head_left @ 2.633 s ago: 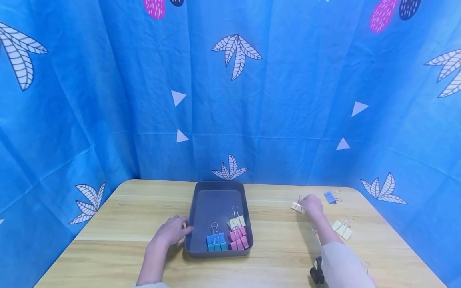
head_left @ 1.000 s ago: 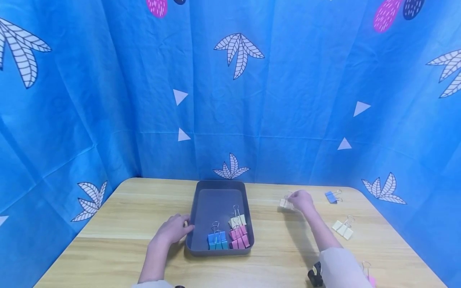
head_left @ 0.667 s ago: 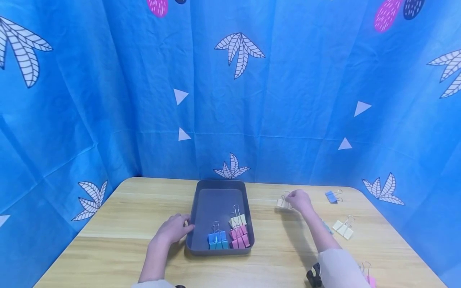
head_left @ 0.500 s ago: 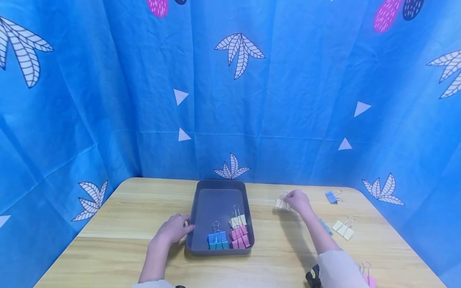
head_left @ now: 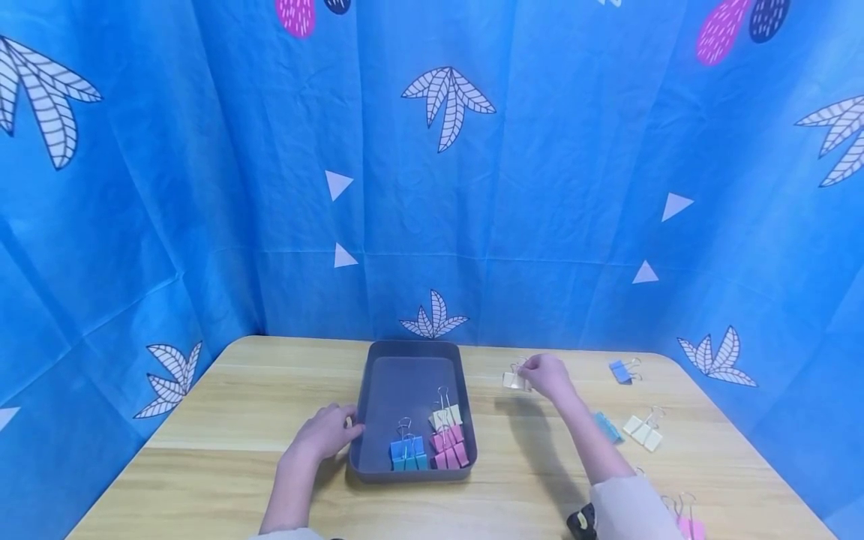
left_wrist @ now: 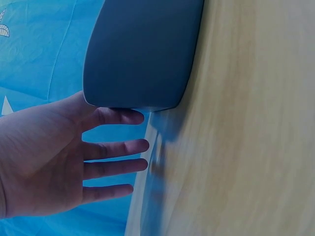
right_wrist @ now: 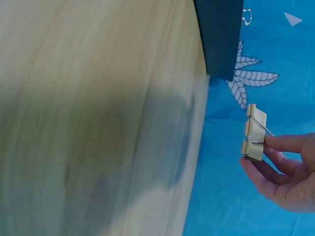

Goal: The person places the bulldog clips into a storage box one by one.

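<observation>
My right hand (head_left: 548,375) pinches a pale yellow binder clip (head_left: 513,380) by its wire handles, held above the table to the right of the tray. In the right wrist view the same binder clip (right_wrist: 254,132) hangs off the fingertips, its body turned outward. My left hand (head_left: 326,433) touches the left wall of the dark grey tray (head_left: 364,375). In the left wrist view the left hand (left_wrist: 64,152) has straight, spread fingers, the uppermost against the tray wall (left_wrist: 140,54). Inside the tray stand a blue clip (head_left: 405,445), a teal clip (head_left: 409,463), pink clips (head_left: 451,456) and a yellow clip (head_left: 447,416).
Right of the tray, a blue clip (head_left: 621,371), a teal clip (head_left: 608,427), a pale yellow clip (head_left: 643,433) and a pink clip (head_left: 691,528) lie on the wooden table (head_left: 270,390). A patterned blue curtain (head_left: 432,202) rises behind the table.
My right hand has carried the pale yellow binder clip leftward, up off the table and closer to the tray. The teal clip behind the forearm has come into view. My left hand stays put.
</observation>
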A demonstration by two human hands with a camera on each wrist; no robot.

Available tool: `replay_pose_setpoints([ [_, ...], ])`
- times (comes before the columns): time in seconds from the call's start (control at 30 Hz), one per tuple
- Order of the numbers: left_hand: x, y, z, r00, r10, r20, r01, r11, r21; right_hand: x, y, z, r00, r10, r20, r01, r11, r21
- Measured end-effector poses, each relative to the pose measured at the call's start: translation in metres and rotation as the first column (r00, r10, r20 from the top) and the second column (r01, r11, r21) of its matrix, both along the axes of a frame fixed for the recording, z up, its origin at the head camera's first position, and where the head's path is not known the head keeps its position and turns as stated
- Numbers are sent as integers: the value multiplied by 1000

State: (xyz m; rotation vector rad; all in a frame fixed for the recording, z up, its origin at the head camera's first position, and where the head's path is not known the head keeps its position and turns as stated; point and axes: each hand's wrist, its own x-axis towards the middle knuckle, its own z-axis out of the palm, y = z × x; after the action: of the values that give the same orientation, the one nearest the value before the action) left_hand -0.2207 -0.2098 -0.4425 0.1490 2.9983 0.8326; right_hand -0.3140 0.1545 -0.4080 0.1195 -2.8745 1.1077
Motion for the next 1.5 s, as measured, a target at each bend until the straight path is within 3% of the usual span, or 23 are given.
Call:
replay_pose_setpoints([
  [0.67, 2, 0, -2, 1000, -1, -11, 1, 1000, -15, 16, -29, 19, 994, 80, -72, -79, 997, 14],
  [1.5, 1, 0, 0, 1000, 12, 3, -12, 1000, 4, 26, -65, 22, 987, 128, -99, -129, 992, -8],
])
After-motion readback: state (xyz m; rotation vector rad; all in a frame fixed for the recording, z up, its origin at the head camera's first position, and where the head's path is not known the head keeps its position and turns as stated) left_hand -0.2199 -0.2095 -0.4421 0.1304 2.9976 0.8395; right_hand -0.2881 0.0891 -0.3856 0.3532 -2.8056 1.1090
